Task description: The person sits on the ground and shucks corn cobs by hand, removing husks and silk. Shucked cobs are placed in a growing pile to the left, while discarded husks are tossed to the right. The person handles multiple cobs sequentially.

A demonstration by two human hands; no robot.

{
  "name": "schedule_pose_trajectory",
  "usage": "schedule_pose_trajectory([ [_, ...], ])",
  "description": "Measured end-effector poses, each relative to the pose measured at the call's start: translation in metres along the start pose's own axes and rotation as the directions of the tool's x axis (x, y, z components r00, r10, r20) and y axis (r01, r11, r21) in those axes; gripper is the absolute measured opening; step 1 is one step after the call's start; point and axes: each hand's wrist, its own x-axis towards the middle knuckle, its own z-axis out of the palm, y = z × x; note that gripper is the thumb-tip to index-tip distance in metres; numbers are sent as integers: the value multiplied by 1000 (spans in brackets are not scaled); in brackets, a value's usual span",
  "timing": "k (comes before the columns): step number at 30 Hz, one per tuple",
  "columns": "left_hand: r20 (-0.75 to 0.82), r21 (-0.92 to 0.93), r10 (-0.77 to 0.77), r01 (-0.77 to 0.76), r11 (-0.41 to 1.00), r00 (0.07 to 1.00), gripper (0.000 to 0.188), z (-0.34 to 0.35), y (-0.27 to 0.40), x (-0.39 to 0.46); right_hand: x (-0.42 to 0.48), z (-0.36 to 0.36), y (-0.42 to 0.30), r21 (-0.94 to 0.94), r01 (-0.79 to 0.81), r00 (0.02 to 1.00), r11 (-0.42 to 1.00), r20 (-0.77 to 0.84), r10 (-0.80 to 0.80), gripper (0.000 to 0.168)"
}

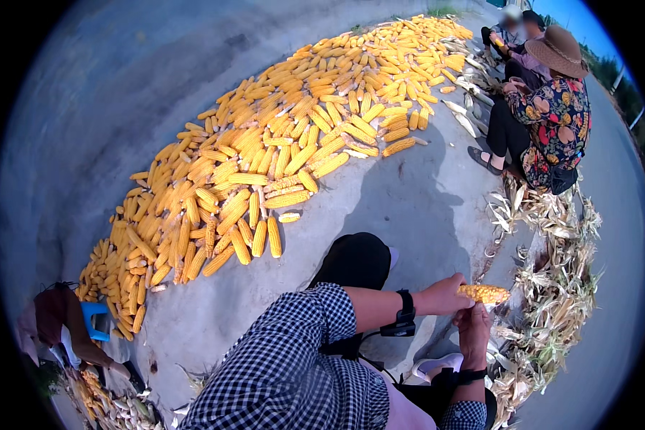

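My left hand point(445, 294) grips one end of a husked yellow ear of corn point(485, 294), which lies nearly level over the ground at my right. Just below it, my right hand point(472, 322) has its fingers bunched against the underside of the same ear, so both hands meet there. Whether a strip of husk is between the right fingers is too small to tell. Dry corn husks point(553, 301) lie heaped right beside the ear. Beyond my knee spreads a large pile of husked yellow corn ears point(279, 161).
A person in a floral shirt point(556, 123) sits at the upper right near unhusked corn ears point(465, 119), with other people behind. Another person point(67, 328) is at the lower left by a blue plastic stool point(94, 321). Concrete ground point(322, 231) runs between the pile and me.
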Motion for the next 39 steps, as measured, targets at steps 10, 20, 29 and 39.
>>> schedule_pose_trajectory([
  [10, -51, 40, 44, -42, 998, 998, 56, 6, -14, 3, 7, 2, 6, -85, 49, 997, 995, 56, -45, 24],
  [20, -77, 279, 233, -203, 939, 970, 46, 11, -25, 11, 1, 3, 10, -68, 99, 992, 993, 90, -93, 25],
  [29, -154, 202, 284, -251, 947, 946, 47, 18, -23, 8, -3, 7, -2, -219, 107, 988, 970, 131, -79, 36],
  [39, -86, 172, 274, -256, 951, 958, 52, 16, -23, 2, -4, 6, 5, -299, 172, 978, 939, 168, -126, 41],
])
